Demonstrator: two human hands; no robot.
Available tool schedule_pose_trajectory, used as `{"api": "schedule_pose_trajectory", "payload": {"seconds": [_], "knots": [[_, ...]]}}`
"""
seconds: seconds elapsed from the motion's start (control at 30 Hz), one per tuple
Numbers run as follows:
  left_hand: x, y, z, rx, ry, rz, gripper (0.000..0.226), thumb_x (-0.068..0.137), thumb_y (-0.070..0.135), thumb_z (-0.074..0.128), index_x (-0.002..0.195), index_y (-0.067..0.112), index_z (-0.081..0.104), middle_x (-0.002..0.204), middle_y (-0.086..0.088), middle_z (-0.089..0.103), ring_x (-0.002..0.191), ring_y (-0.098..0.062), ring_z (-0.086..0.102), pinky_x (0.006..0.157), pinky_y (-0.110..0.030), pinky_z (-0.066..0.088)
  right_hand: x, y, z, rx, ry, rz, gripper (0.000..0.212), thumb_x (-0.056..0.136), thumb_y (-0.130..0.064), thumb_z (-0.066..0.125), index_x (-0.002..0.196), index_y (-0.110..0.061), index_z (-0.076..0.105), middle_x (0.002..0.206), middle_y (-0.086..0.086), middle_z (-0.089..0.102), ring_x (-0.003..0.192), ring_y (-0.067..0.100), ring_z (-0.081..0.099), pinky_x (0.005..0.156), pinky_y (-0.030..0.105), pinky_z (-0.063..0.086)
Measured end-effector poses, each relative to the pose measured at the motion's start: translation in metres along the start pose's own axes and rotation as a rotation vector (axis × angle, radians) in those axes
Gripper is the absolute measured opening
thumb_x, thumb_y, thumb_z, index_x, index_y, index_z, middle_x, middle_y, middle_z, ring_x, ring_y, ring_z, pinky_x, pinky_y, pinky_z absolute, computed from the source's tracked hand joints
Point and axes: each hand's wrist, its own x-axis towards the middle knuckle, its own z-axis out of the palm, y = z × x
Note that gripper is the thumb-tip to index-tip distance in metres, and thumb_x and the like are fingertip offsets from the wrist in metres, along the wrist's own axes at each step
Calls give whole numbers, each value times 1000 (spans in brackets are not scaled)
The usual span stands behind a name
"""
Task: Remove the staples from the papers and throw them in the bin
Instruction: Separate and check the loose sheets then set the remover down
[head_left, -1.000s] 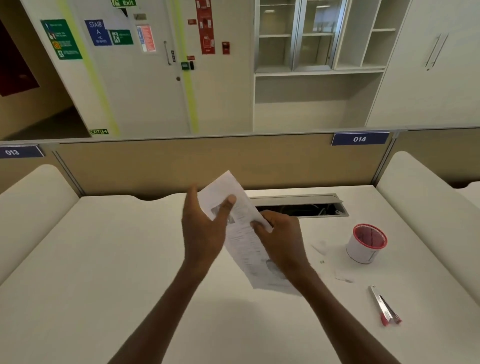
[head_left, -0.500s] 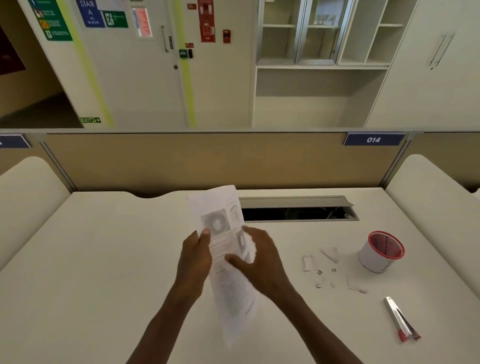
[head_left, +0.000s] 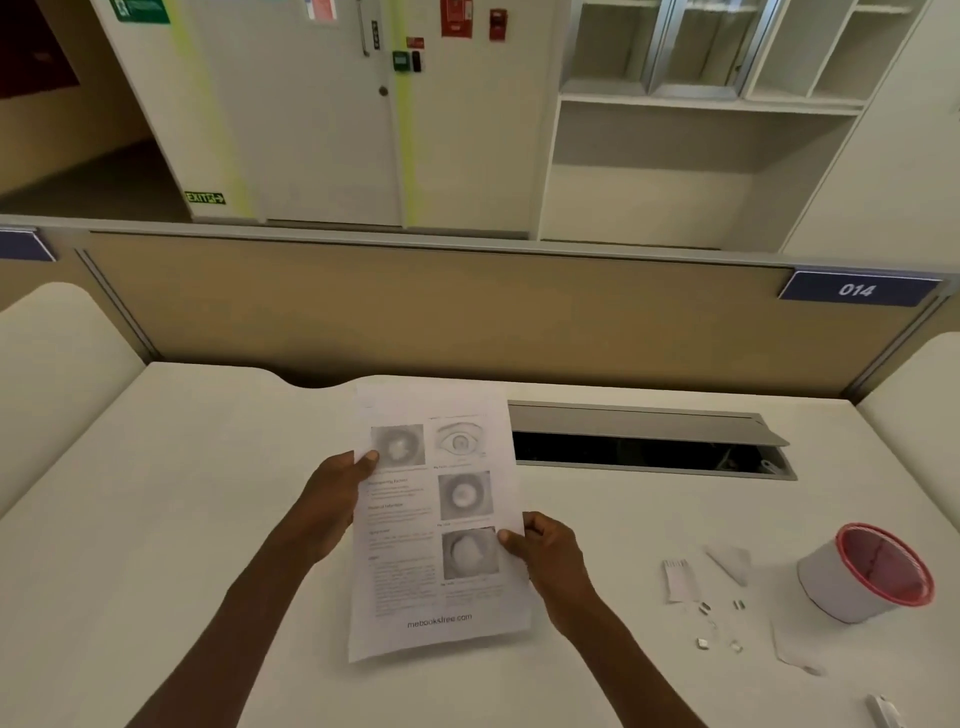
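Since the earlier frames, the papers (head_left: 436, 519) had been turned from an edge-on, twisted hold to face the camera squarely, printed side up, and were held flat above the near middle of the desk (head_left: 182, 519). At the left, the left hand (head_left: 332, 499) was seen gripping the left edge of the sheets, the thumb pressed onto the front beside the upper picture and the other fingers hidden behind, so that a pinch on the paper was judged. At the right edge, lower down, the right hand (head_left: 550, 551) was likewise closed on the sheets, thumb on the front near the lowest picture, fingers curled behind. No staple could be made out on the upper corners at this size; it was judged that the sheets were being inspected for any staple left. Farther right, well apart from the papers, small torn scraps (head_left: 680, 579) and several pulled staples (head_left: 719, 623) were lying on the desk near the red-rimmed bin (head_left: 867, 577), which was standing tilted at the far right. Those staples had not yet been dropped in the bin, so that part of the task was judged unfinished. A tool (head_left: 883, 709), only partly shown, was lying at the near right corner.
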Motion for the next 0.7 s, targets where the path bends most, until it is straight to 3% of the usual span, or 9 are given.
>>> {"api": "schedule_pose_trajectory", "payload": {"seconds": [0.1,0.23,0.27,0.33,0.4,0.53,0.63,0.7], "knots": [[35,-17,1,-41,32,-34,29,98,31,50,95,7,66,88,-12,71,83,-30,68,74,-41,49,25,3,22,-112,140,3,17,84,-11,69,99,-17,65,86,-1,75,78,17,71,58,16,50],[65,-48,-1,-26,32,-88,25,98,25,51,91,10,70,89,-8,75,86,-28,70,80,-43,51,51,5,44,-136,240,8,23,84,-6,67,105,-14,60,90,4,73,73,11,66,50,7,43],[70,-56,0,15,52,-81,25,95,23,52,81,10,68,84,-7,74,80,-28,68,74,-42,49,57,5,49,-145,263,7,24,84,-5,66,105,-13,59,91,5,72,73,11,65,49,6,41],[79,-70,2,143,148,-62,27,88,17,51,62,15,47,66,-5,57,65,-23,50,62,-38,36,70,6,58,-163,297,8,23,84,-3,65,102,-14,57,95,6,71,75,13,63,50,8,41],[80,-77,9,246,274,-41,32,87,8,51,64,26,37,68,-2,46,71,-19,42,66,-35,35,77,6,65,-187,316,6,24,85,-1,63,103,-15,55,98,6,68,80,17,62,57,10,42],[88,-81,18,366,389,25,34,85,-4,52,72,27,50,68,10,52,74,-21,49,72,-32,39,93,3,72,-263,305,0,28,87,0,59,113,-8,54,98,2,61,87,14,57,68,14,45],[103,-84,19,382,442,66,36,82,-8,51,70,24,58,67,2,63,69,-30,58,68,-30,41,104,4,79,-365,292,-59,29,85,-3,57,114,-6,53,108,6,60,98,20,58,81,25,47],[113,-84,21,336,498,79,33,83,-9,55,72,20,68,74,-1,69,77,-30,62,75,-28,41,111,3,81,-454,264,-76,29,85,-3,55,113,-6,52,107,6,51,99,21,52,80,25,43]]}}
